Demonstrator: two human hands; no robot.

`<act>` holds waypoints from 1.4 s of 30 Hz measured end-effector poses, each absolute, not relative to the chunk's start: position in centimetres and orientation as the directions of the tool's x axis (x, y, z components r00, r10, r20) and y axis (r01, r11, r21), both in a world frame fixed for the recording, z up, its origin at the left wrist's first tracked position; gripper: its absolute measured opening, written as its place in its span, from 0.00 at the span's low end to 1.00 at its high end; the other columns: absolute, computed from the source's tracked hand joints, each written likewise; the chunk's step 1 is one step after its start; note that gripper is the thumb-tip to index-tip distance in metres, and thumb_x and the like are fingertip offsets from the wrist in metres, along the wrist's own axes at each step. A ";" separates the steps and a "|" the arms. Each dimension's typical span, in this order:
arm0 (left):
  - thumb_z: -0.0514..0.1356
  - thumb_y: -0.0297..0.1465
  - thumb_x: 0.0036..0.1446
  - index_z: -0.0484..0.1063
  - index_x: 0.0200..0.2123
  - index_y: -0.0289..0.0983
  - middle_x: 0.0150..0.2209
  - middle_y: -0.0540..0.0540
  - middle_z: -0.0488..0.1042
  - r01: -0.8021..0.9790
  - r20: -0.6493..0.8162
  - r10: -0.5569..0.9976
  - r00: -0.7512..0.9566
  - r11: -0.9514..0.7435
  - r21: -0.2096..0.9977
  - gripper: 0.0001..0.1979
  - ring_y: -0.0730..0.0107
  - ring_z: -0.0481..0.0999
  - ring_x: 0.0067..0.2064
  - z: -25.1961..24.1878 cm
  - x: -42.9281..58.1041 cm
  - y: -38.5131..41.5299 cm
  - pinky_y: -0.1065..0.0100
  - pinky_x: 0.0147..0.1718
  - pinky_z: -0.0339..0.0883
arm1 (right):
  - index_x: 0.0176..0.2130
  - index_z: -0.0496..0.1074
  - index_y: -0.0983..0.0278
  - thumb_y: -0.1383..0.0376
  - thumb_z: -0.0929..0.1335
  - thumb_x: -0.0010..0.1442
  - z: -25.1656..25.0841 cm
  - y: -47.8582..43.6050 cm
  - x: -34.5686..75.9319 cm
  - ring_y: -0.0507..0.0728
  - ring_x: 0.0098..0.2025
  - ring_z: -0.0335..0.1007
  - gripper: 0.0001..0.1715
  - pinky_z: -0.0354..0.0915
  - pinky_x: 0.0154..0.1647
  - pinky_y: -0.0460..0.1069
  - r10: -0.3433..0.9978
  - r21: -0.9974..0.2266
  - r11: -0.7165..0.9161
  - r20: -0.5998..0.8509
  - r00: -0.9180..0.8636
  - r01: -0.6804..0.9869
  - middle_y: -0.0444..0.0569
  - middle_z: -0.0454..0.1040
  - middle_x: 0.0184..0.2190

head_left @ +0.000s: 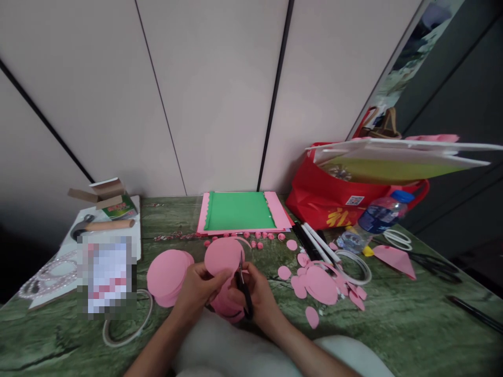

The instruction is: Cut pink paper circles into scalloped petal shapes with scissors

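Pale wall panels back a green, veined surface. Progress: a stack of pink discs lies left of my hands; small pink cutouts are strewn to the right, and tiny pink rolls line up before a green sheet near the back edge. Judgement: much cutting done; the pink disc in work, a thin strip curling off its rim, looks unfinished. It is held above the surface, near the middle of the front edge. Pose: hands nearly together; left hand pinches the disc's lower edge, thumb on top; right hand is closed around black-handled scissors, blades pointing up along the disc's right rim.
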State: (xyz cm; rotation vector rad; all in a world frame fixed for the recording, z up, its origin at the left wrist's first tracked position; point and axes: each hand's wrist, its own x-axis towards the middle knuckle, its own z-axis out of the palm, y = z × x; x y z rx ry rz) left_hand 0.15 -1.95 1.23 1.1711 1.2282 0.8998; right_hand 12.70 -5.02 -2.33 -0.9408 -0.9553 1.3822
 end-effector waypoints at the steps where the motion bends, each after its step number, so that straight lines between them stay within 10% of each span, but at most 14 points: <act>1: 0.67 0.40 0.35 0.63 0.12 0.34 0.08 0.57 0.56 0.082 -0.219 0.964 0.153 0.208 0.975 0.18 0.84 0.49 0.12 1.2 0.2 -1.9 0.76 0.11 0.40 | 0.31 0.61 0.61 0.62 0.76 0.35 -2.4 -5.0 12.7 0.48 0.20 0.55 0.25 0.53 0.20 0.43 1.000 -0.939 -0.020 -0.012 -0.027 -0.344 0.36 0.63 0.19; 42: 0.65 0.40 0.40 0.62 0.11 0.35 0.07 0.57 0.57 0.073 -0.184 0.974 0.134 0.175 0.982 0.20 0.83 0.51 0.10 1.4 0.1 -2.1 0.76 0.10 0.41 | 0.30 0.63 0.62 0.64 0.75 0.36 -3.0 -5.2 12.6 0.46 0.16 0.51 0.21 0.49 0.17 0.42 0.996 -0.935 -0.076 -0.056 -0.067 -0.347 0.34 0.63 0.16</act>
